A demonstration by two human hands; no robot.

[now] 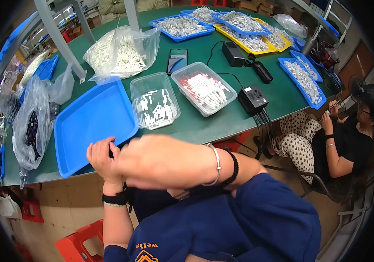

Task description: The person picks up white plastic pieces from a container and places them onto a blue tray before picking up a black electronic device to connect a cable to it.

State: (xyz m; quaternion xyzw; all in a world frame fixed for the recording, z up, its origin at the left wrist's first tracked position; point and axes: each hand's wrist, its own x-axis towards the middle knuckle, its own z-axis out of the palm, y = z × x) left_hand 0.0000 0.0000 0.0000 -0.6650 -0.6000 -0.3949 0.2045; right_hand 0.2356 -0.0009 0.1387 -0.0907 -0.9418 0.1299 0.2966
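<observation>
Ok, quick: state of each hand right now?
Left hand: partly curled; whether it holds anything can't be told.
Right hand: blurred; open, closed or holding something can't be told.

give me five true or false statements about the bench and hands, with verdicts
1. The phone lies farther from the person than the left clear container. True.
2. The right hand passes in front of the left hand. True.
3. The silver bangle is on the left wrist. False: it is on the right wrist.
4. The tray nearest the hands is yellow. False: it is blue.
5. White pieces lie in the left clear container. True.
</observation>
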